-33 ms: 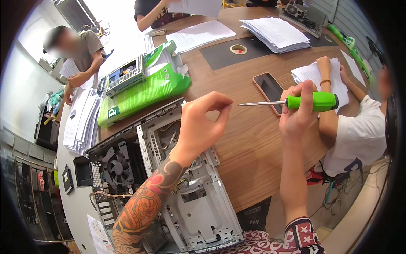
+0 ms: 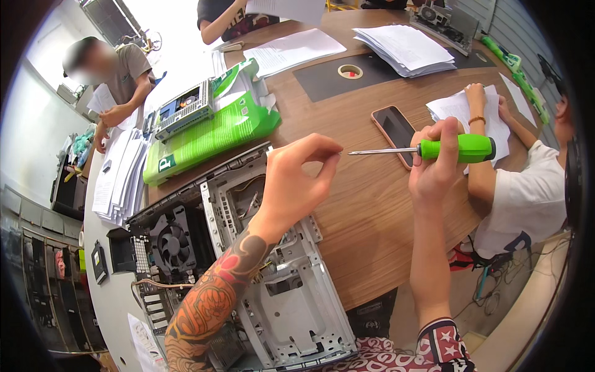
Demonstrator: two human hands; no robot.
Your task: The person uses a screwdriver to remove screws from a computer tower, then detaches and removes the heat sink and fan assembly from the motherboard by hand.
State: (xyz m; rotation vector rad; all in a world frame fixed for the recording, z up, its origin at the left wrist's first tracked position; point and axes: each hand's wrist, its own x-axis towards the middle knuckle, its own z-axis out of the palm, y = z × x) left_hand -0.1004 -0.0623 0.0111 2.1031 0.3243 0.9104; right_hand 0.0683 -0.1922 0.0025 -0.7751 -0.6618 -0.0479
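Note:
My left hand [image 2: 304,177] is pinched at the thumb and index fingertips just left of a screwdriver's metal tip; whatever sits between them is too small to make out. The green screwdriver [image 2: 468,148] lies horizontally in my right hand [image 2: 437,164], its shaft pointing left. Beneath my left arm is an opened metal computer case [image 2: 291,313], with a black fan [image 2: 173,242] exposed on its left side. A phone in a pink case [image 2: 387,124] rests on the wooden table [image 2: 365,229] behind the screwdriver.
Paper stacks [image 2: 118,180], a green paper package [image 2: 204,149] and a metal drive unit [image 2: 183,111] occupy the left. More papers [image 2: 403,53] and a tape roll [image 2: 349,72] lie farther back. One person [image 2: 118,74] works at left, another [image 2: 514,198] at right, others across the table.

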